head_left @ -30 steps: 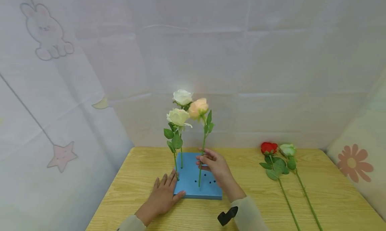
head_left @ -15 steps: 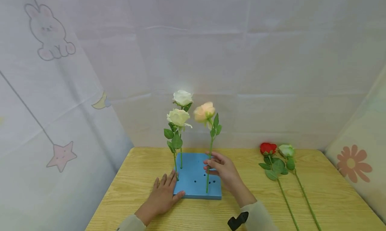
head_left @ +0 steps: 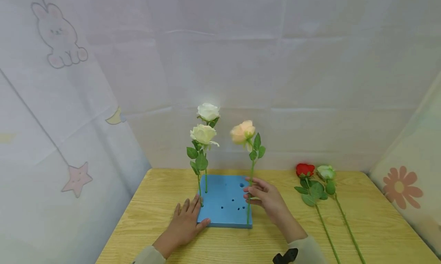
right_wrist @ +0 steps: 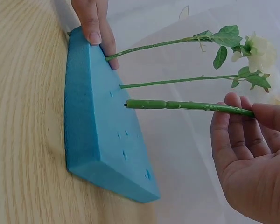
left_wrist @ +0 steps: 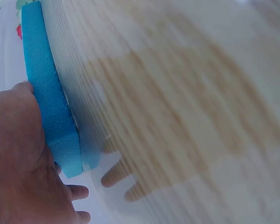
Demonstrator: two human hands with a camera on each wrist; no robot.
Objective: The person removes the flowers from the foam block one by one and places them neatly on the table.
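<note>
Stem (right_wrist: 186,106) of the peach rose (head_left: 243,132) is hanging nearly upright above the right side of the blue block (head_left: 220,195), its lower end floating just clear of the surface; the right hand (head_left: 272,202) is pinching it between thumb and fingers; the left hand (head_left: 184,225) is resting, fingers spread, against the block's left edge; a white rose (head_left: 208,112) and a cream rose (head_left: 203,134) are standing in holes there; a red rose (head_left: 304,169) and a greenish rose (head_left: 325,172) are lying on the wooden table (head_left: 296,225), well apart from the block.
</note>
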